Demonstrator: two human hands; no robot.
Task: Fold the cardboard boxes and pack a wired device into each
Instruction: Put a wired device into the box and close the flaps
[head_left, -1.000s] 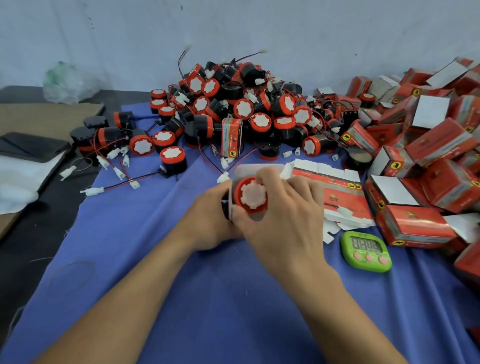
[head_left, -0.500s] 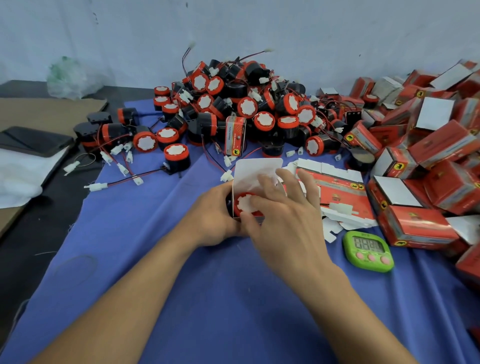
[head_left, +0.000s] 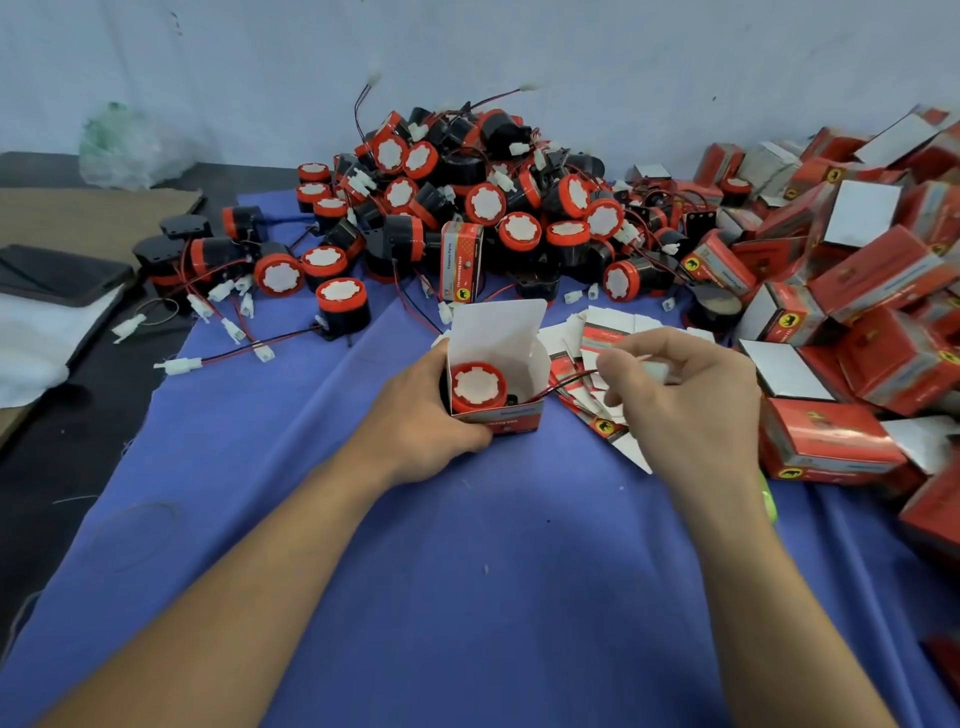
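left hand grips open box | right hand pinches wire crossing box's right edge

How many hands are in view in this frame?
2. The left hand grips the open box; the right hand, beside it, pinches the wire trailing from the device inside.

At centre frame, an open box is gripped by the left hand, with a red-capped device seated inside. Its wire is pinched by the right hand beside the box. Loose devices are heaped behind; closed boxes are piled at right.
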